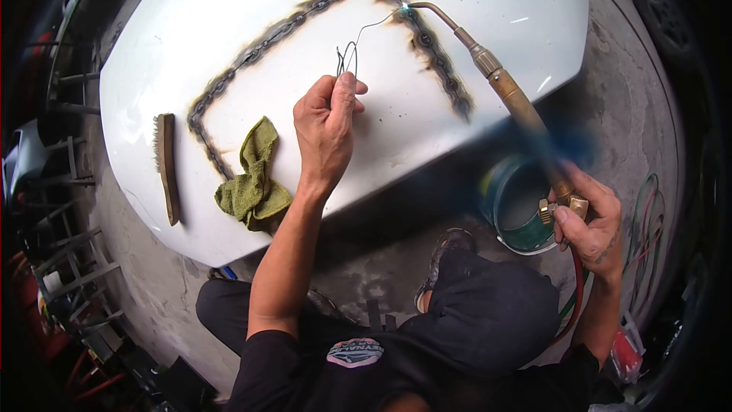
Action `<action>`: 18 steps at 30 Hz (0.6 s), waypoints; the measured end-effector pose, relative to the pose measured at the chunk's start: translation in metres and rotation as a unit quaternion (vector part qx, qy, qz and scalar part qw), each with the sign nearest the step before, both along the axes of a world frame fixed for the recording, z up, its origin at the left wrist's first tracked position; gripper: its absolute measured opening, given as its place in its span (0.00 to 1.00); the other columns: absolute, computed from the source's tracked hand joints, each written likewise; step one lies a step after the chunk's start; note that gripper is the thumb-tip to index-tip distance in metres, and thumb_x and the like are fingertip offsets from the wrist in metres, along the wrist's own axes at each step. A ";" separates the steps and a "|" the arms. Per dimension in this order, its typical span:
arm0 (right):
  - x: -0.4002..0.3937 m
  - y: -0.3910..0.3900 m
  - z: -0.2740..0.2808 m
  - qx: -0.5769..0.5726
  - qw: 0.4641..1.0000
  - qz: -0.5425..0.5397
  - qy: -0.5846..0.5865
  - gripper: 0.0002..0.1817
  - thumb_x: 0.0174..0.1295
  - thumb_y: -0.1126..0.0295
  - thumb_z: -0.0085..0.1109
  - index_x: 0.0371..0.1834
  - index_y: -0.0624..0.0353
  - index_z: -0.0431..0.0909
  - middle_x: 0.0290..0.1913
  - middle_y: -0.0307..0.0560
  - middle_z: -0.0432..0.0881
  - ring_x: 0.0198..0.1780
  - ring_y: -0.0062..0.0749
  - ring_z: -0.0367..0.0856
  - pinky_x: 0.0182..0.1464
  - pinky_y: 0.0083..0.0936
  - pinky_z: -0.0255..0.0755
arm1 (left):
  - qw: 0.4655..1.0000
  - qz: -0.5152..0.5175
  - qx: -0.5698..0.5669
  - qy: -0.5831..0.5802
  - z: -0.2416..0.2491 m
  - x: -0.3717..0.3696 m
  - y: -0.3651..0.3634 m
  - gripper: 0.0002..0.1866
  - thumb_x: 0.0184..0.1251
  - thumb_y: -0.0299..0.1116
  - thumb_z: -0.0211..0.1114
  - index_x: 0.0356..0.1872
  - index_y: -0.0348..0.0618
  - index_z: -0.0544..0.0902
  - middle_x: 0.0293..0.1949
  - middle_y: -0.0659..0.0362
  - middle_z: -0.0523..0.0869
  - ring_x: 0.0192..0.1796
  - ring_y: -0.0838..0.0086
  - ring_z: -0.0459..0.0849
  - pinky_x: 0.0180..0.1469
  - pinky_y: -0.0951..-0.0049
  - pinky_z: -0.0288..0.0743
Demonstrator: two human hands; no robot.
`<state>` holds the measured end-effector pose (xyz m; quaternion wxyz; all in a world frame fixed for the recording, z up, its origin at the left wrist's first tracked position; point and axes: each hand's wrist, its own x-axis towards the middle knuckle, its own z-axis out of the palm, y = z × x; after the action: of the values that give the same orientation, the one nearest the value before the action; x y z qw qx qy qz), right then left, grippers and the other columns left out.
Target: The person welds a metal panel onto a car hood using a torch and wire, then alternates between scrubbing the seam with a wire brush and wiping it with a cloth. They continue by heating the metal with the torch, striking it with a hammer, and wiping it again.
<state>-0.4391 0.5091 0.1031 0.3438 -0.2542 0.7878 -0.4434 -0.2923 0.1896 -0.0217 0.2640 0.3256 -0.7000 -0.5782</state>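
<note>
My left hand (329,126) is closed on a thin coiled wire (349,55), pinched between thumb and fingers above the white panel (305,99). The wire's free end runs right to a small bright point at the tip of the brass torch (515,99). My right hand (591,217) is wrapped round the torch's handle by its valve knobs. A dark chain (278,33) lies along the panel in an angular line with scorched edges, and the torch tip is over its right-hand part.
A wooden wire brush (168,172) and a crumpled green cloth (255,179) lie on the panel's left part. Below its right edge stands a green bucket (526,233). Red and green hoses (576,301) hang from the torch. Metal racks (72,259) stand at the left.
</note>
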 end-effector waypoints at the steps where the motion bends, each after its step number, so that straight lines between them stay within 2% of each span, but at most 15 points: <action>1: 0.000 0.000 0.000 -0.002 1.000 0.000 -0.003 0.34 0.58 0.75 0.61 0.73 0.62 0.76 0.42 0.46 0.83 0.25 0.15 0.76 0.31 0.17 0.72 | 1.000 -0.002 0.002 -0.009 0.001 0.000 0.000 0.20 0.83 0.44 0.60 0.39 0.37 0.89 0.27 0.65 0.85 0.28 0.87 0.73 0.31 0.81 0.63; 10: 0.000 0.000 -0.002 -0.009 1.000 -0.003 -0.012 0.34 0.58 0.76 0.61 0.73 0.63 0.76 0.42 0.45 0.82 0.25 0.15 0.76 0.30 0.16 0.71 | 1.000 0.008 -0.011 0.021 -0.003 -0.002 0.001 0.19 0.83 0.44 0.60 0.39 0.38 0.89 0.26 0.65 0.85 0.27 0.87 0.72 0.30 0.82 0.62; 18: 0.001 -0.001 0.000 -0.005 1.000 -0.010 -0.024 0.34 0.58 0.76 0.61 0.73 0.62 0.76 0.42 0.45 0.82 0.24 0.15 0.76 0.30 0.16 0.72 | 1.000 0.000 -0.002 -0.006 0.002 -0.001 0.001 0.20 0.83 0.44 0.60 0.38 0.38 0.89 0.25 0.66 0.83 0.26 0.88 0.70 0.29 0.82 0.60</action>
<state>-0.4379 0.5081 0.1034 0.3571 -0.2369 0.7796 -0.4568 -0.2929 0.1901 -0.0200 0.2608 0.3283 -0.7026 -0.5750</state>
